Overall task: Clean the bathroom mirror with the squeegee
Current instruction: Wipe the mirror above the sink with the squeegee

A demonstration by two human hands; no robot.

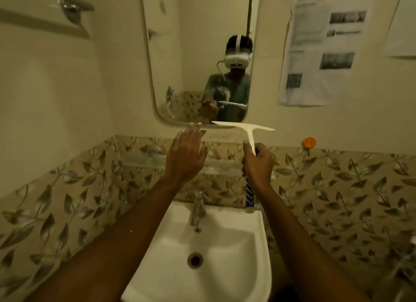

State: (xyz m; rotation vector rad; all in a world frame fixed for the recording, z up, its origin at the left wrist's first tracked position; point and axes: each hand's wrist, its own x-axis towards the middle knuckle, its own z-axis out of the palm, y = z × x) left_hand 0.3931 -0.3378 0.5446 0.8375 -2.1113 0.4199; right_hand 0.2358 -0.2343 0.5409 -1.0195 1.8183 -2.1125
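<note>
The tall mirror (198,42) with rounded corners hangs on the cream wall above the sink. A white T-shaped squeegee (249,133) with a blue patterned handle end is held upright just below the mirror's bottom edge, its blade level. My right hand (257,164) is closed around its handle. My left hand (185,155) is raised beside it with fingers spread, fingertips near the mirror's lower rim and the blade's left tip, holding nothing.
A white sink (258,268) with a chrome tap (198,208) sits directly below my arms. A glass shelf (144,161) runs under the mirror. Papers (319,49) are taped to the wall at the right, an orange hook (308,142) below them, a towel rail (67,6) upper left.
</note>
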